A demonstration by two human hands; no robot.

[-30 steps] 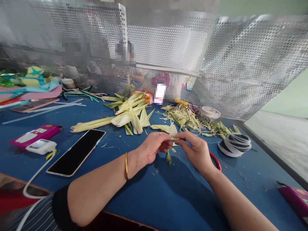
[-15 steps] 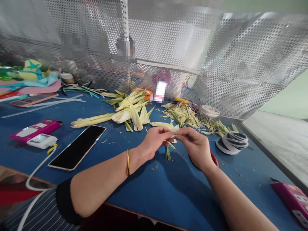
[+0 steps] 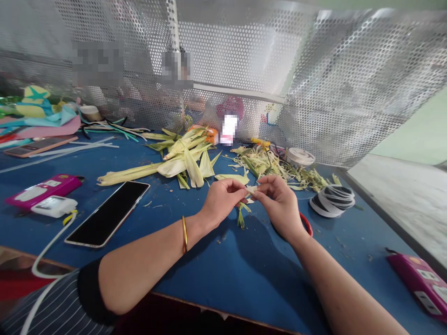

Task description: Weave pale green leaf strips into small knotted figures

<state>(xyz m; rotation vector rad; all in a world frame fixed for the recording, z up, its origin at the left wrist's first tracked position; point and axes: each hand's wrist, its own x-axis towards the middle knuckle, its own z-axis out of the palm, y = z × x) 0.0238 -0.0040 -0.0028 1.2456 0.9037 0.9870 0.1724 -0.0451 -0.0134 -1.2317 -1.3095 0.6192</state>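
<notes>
My left hand (image 3: 223, 199) and my right hand (image 3: 278, 203) meet above the blue table (image 3: 223, 274), both pinched on a small pale leaf strip (image 3: 250, 190). Thin green ends of it (image 3: 240, 217) hang down below the fingers. A gold bangle sits on my left wrist. Just beyond the hands lie a bundle of long pale green leaves (image 3: 174, 163) and a heap of leaf trimmings (image 3: 275, 170). A red ring-shaped object (image 3: 307, 224) shows partly under my right wrist.
A black phone (image 3: 108, 213) lies to the left, with a pink case (image 3: 42, 190) and a white charger with cable (image 3: 54, 206) beyond it. A coil of white band (image 3: 331, 200) and a round lid (image 3: 301, 157) sit right. Another pink case (image 3: 421, 281) lies near right. Perforated metal screens (image 3: 314, 83) wall the table's back.
Both hands have drawn closer together and slightly farther up the table, still pinching the leaf strip. The view has shifted a little.
</notes>
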